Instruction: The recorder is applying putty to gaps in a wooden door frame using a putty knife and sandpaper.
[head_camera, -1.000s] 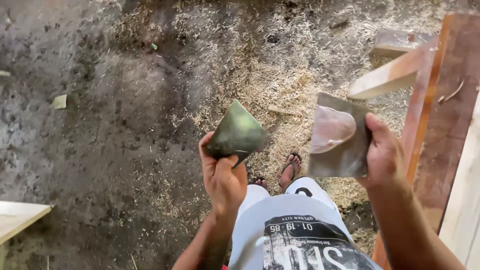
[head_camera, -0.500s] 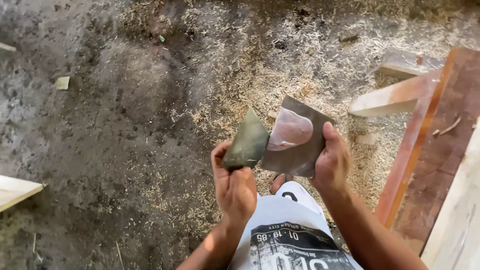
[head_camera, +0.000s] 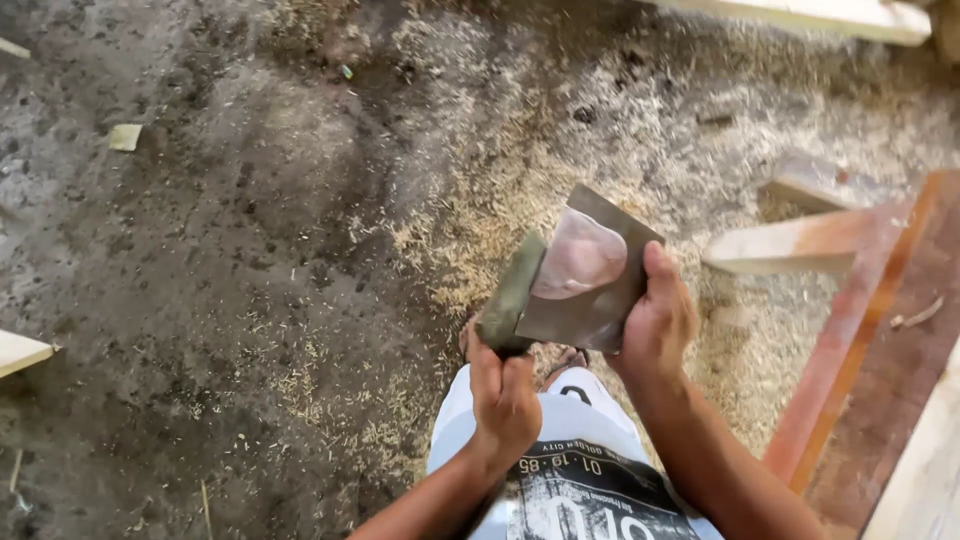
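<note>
1. White printed shirt (head_camera: 590, 480), lower edge, nearest.
2. L hand (head_camera: 503, 392): fingers curled tight round base of grey-green wedge-shaped stone (head_camera: 512, 297), centre frame, narrow edge up.
3. R hand (head_camera: 655, 325): thumb over, fingers wrapped behind flat dark rectangular metal blade w/ pale worn patch (head_camera: 585, 275). Blade tilted, its left edge touching stone.
4. Technique, as judged: keep blade at steady shallow angle to stone, even pressure, fingertips clear of edge.
5. Vs 1 s ago: stone and blade then held apart, one per hand; 0.5 s ago closing; now in contact.
6. Sandalled foot (head_camera: 573, 358) partly hidden below blade.
7. Reddish wooden planks (head_camera: 850, 350), right.
8. Sawdust-strewn dirt floor (head_camera: 250, 250), beyond.
</note>
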